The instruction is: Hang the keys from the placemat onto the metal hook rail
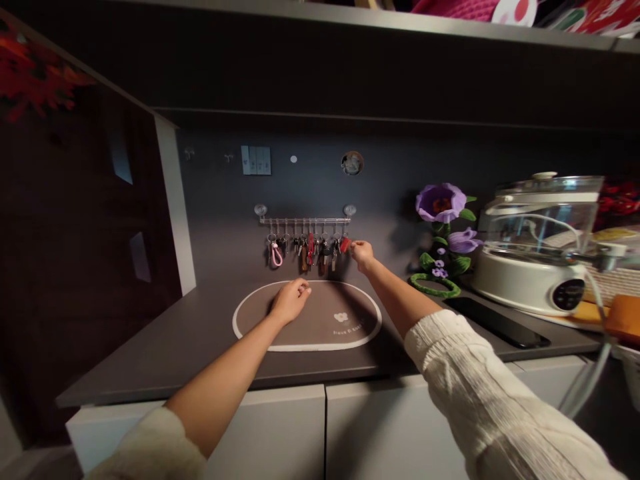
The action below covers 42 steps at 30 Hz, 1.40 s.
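A metal hook rail (305,220) is fixed to the dark back wall, with several key bunches (306,251) hanging from it. My right hand (362,255) reaches up to the rail's right end and pinches a red key tag (345,244) that hangs there. My left hand (291,299) rests on the oval brown mat (345,333) on the counter, fingers curled under, with nothing visible in them. A pink carabiner (275,256) hangs at the rail's left end.
A purple crocheted flower (441,203) stands right of the keys. Beyond it are a white cooker with a clear lid (537,247) and a black phone (497,323) flat on the counter. A dark cabinet side (75,220) closes the left.
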Each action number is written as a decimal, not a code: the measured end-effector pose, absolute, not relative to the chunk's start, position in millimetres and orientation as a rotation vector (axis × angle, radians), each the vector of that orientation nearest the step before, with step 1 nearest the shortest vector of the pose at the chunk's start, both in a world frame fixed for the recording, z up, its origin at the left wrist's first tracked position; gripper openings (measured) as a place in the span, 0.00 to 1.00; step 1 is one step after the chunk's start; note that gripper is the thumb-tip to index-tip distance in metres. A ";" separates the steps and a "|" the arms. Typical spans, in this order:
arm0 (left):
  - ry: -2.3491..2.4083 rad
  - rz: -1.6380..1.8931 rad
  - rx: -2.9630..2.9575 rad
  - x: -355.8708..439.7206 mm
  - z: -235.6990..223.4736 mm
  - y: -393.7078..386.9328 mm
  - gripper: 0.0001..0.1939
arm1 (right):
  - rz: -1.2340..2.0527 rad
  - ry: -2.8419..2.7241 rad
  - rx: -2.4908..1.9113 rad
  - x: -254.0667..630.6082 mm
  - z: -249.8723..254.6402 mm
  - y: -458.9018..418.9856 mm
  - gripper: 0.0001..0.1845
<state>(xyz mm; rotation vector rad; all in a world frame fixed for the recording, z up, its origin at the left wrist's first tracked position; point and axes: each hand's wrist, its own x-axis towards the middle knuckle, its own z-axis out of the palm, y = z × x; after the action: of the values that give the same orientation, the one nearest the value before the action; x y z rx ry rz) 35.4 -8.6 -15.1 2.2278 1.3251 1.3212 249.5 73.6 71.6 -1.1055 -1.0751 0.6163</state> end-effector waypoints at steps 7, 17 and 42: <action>1.081 1.503 1.824 33.9 4.1 -31.5 0.29 | 0.752 -1.047 -1.083 225.7 57.9 15.4 0.18; 0.826 1.404 1.993 2.9 13.6 -86.5 0.53 | 0.768 -1.685 -0.692 192.0 21.6 -77.4 0.51; 1.173 1.503 1.559 -17.8 -2.1 -64.0 0.48 | 0.734 -1.587 -0.914 204.3 13.8 -65.2 0.45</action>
<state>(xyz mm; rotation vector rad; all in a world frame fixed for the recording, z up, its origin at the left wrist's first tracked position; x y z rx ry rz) -17.8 -64.0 -2.1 1.5588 1.1732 1.5033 204.3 -65.2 13.8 -0.9137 -1.5870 0.7335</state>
